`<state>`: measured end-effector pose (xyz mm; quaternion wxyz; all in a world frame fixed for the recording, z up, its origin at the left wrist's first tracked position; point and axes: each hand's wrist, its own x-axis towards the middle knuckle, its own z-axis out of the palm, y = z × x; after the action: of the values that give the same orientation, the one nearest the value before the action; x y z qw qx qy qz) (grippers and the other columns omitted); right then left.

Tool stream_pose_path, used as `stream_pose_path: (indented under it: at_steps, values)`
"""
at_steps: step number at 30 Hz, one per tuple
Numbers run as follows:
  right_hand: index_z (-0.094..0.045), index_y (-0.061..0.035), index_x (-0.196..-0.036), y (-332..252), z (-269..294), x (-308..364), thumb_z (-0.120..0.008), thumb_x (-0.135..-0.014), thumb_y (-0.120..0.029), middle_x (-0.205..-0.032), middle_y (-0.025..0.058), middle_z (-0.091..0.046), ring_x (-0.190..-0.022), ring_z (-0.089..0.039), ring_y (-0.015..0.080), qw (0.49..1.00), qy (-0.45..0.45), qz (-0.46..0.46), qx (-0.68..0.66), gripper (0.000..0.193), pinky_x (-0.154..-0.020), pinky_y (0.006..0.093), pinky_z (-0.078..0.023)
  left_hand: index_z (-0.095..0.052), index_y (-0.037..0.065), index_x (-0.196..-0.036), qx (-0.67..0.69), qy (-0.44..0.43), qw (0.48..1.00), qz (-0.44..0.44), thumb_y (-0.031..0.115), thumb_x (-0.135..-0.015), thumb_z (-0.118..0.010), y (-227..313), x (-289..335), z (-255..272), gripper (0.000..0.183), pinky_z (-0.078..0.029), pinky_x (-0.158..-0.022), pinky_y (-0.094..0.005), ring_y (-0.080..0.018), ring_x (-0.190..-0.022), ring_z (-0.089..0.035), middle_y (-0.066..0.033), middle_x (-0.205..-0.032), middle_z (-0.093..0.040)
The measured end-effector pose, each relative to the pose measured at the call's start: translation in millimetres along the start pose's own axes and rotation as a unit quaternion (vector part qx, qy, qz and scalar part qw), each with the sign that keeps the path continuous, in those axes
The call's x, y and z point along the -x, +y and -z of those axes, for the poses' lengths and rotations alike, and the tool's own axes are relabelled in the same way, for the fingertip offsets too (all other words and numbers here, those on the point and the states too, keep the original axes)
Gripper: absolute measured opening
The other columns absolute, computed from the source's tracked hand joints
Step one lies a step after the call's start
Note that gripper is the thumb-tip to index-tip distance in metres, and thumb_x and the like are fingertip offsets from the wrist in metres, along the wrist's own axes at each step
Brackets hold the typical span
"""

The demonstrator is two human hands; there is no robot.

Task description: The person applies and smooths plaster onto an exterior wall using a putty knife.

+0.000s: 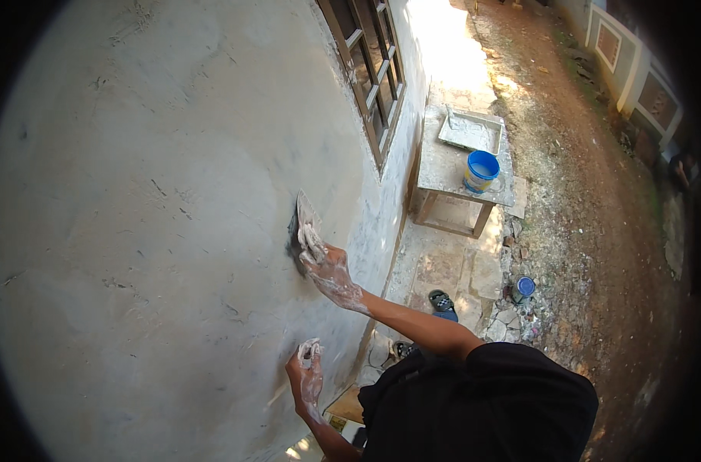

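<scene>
Your right hand [331,268] clamps the scraper [307,208], laid against the wall [173,269], likely for steady pressure | your left hand [310,379] curls near the wall, whether gripping anything I cannot tell | tray [469,147], bucket [480,185] sit on table [443,173], presumably to stay off the ground [573,200]

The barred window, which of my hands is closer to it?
Right. Your right hand, holding a flat blade, is below and left of the barred window in the picture; your left hand is lower down, farther away.
</scene>
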<state>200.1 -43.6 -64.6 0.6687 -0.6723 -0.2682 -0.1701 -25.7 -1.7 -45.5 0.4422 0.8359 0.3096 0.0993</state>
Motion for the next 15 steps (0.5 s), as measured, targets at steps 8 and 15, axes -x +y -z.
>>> stream_pose_path:
  at_steps: [8,15]
  values:
    - [-0.062,0.0021,-0.104,-37.7,28.8,64.3,-0.067,-0.079,-0.006,-0.092,0.0173,-0.065,-0.077,-0.065,0.0309,0.994,-0.102,0.014,-0.024,0.026,-0.068,0.0362,-0.052,-0.064,-0.004,-0.103,-0.017,0.011,1.0,-0.011,0.007,-0.09,-0.057,-11.4,1.8,10.0,0.018,-0.049,-0.08,-0.0319,-0.0197,-0.083,-0.064,-0.0119,-0.09,-0.068]
    - [-0.064,0.003,-0.096,-23.1,12.2,24.4,-0.064,-0.081,-0.006,-0.074,0.0135,-0.063,-0.06,-0.06,0.0221,0.989,-0.016,-0.144,0.003,0.017,-0.054,0.0335,-0.047,-0.065,-0.002,-0.102,-0.031,0.02,0.999,-0.016,0.008,-0.088,-0.057,5.1,-0.3,16.1,0.019,-0.048,-0.08,-0.0359,-0.0251,-0.085,-0.065,-0.016,-0.092,-0.068]
